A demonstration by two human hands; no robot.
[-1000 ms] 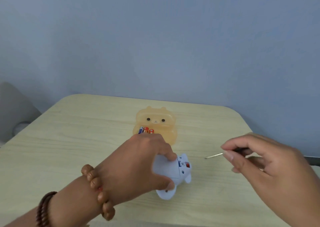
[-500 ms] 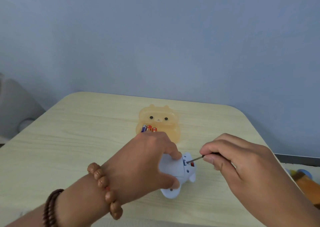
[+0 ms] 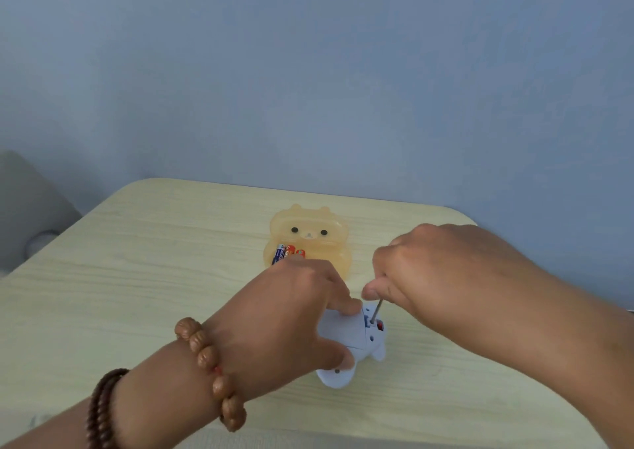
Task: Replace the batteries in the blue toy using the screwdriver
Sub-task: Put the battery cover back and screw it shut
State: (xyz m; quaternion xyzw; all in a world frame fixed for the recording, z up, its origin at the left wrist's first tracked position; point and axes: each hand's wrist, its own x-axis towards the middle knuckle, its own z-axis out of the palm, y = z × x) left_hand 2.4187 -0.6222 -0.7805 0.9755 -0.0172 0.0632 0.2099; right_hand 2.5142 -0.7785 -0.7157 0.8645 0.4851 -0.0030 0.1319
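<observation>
The pale blue toy (image 3: pixel 346 337) lies on its front on the wooden table (image 3: pixel 144 277), underside up. My left hand (image 3: pixel 288 318) grips its body from the left. My right hand (image 3: pixel 442 270) is closed on a thin screwdriver (image 3: pixel 375 311) whose metal shaft points steeply down into the toy's underside, beside a small red switch. The handle is hidden in my fist. Behind the hands, a translucent orange bear-shaped box (image 3: pixel 308 239) holds three batteries (image 3: pixel 288 253).
The table's far edge meets a blue-grey wall. A grey object (image 3: pixel 27 215) stands off the table's left side. Bead bracelets sit on my left wrist (image 3: pixel 206 373).
My right hand brought the screwdriver in from the right to the toy, then raised the handle so the shaft stands steeply on the underside. My left hand kept its hold.
</observation>
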